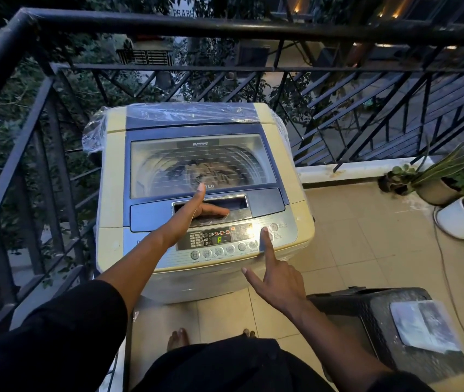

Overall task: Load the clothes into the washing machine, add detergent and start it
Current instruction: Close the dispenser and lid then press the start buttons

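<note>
The left hand (201, 207) lies flat and open on the lid (205, 171), fingers in the handle recess (219, 203), thumb up on the glass, gripping nothing. The right hand (274, 274) is half folded, holding nothing: its forefinger is stretched out with the tip on the panel (219, 239) beside the round start button (274, 227), thumb splayed, the other fingers curled.

The lid is shut, and striped clothes (211, 172) show through the window, down in the drum. So loading looks done, and I take the step in hand to be starting the washer (205, 193). Whether detergent is in, the view does not show.

To do it well: the fingertip seems to sit just below and left of the top button, so check the printed label before pressing, as the two right-hand buttons are close together. Press straight down with the pad, once and firmly, then watch the lit green display (219, 239) for a change. Keep the left palm steady so the lid stays seated; many machines refuse to run with it ajar.

The washer's body is cream plastic, yellowed, with a blue-grey lid frame and a clear ribbed window. The panel is silvery and smooth, and a row of small round buttons (222, 250) runs under the display. Crinkled clear film (95, 134) wraps the back and sides. The floor (352, 236) is pale matte tile; a black metal railing (225, 26) stands behind. A dark woven-look stool (372, 306) at right carries a flat plastic packet (423, 325), contents unreadable. White pots (460, 219) with plants stand well apart.
</note>
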{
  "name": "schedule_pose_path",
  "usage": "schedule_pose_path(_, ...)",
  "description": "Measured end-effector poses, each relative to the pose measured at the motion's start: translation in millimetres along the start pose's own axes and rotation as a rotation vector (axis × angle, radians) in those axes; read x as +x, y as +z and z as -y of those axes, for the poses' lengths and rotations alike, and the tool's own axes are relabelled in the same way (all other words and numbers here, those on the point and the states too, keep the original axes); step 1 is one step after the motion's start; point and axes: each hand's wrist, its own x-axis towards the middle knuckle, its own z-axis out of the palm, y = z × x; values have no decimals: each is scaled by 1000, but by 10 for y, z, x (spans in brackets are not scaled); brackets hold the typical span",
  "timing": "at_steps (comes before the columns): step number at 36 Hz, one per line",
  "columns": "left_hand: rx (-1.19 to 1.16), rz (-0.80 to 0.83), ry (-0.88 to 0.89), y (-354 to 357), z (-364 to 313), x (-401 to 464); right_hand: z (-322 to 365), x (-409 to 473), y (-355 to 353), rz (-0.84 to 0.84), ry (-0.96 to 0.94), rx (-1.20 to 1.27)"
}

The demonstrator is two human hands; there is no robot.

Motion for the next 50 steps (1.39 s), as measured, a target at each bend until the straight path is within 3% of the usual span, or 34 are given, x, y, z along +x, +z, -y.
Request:
schedule_pose_path(28,-14,6,-3,15,1,22,643,-129,113,182,-357,-96)
schedule_pose_path(50,8,15,1,3,51,75,692,-187,144,206,-319,-81)
